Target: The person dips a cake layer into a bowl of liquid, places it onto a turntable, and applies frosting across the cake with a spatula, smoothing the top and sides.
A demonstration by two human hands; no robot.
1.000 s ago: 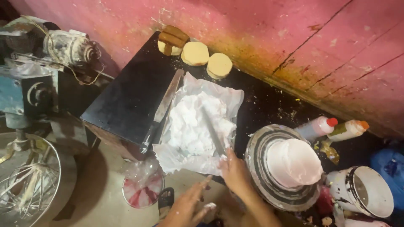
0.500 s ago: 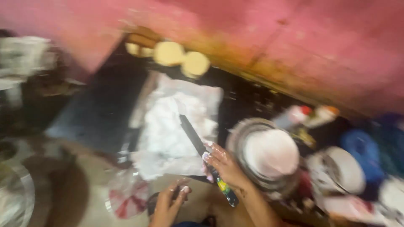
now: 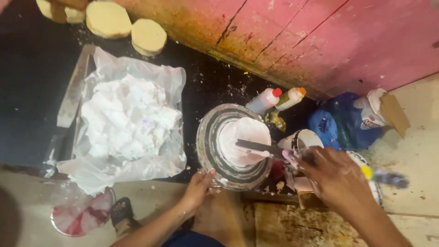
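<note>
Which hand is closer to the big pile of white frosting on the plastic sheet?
Left. The left hand rests on the turntable rim, just right of the white frosting pile. The right hand holds a spatula farther right, beyond the cake.

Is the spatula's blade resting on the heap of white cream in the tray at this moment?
No, the spatula, held by the right hand, lies across the cake on the turntable, apart from the cream.

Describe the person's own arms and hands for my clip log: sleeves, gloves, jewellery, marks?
Both forearms are bare, with no sleeves or gloves showing. The left hand has pale painted nails. The right hand has pinkish-painted nails too, with white smears on its fingertips. No rings, watch or bracelets can be made out.
</note>
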